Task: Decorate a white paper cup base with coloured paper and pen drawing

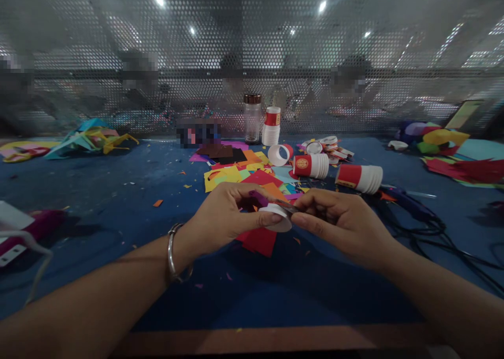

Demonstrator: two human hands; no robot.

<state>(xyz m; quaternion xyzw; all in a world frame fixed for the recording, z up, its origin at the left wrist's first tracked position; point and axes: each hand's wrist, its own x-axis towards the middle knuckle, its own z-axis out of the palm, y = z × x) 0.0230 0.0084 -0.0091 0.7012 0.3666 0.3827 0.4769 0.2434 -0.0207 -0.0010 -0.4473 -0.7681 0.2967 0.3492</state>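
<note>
In the middle of the view my left hand (228, 212), with a silver bangle at its wrist, pinches a white round paper piece (284, 222), which looks like part of a paper cup. A bit of purple paper (258, 199) shows by its fingers. My right hand (338, 220) is closed, thumb against fingers, on a thin, dark, flat thing (289, 207) that touches the white piece's upper edge. Its kind is hard to make out. Sheets of coloured paper (224, 178) lie on the table just beyond both hands.
Red-and-white paper cups (311, 166) lie sideways beyond my right hand; a cup stack (271, 128) stands beside a glass bottle (252, 120). A glue gun (413, 204) with black cable lies right. Left are a power strip (27, 233) and paper crafts (86, 138). A perforated screen (236, 44) rises behind.
</note>
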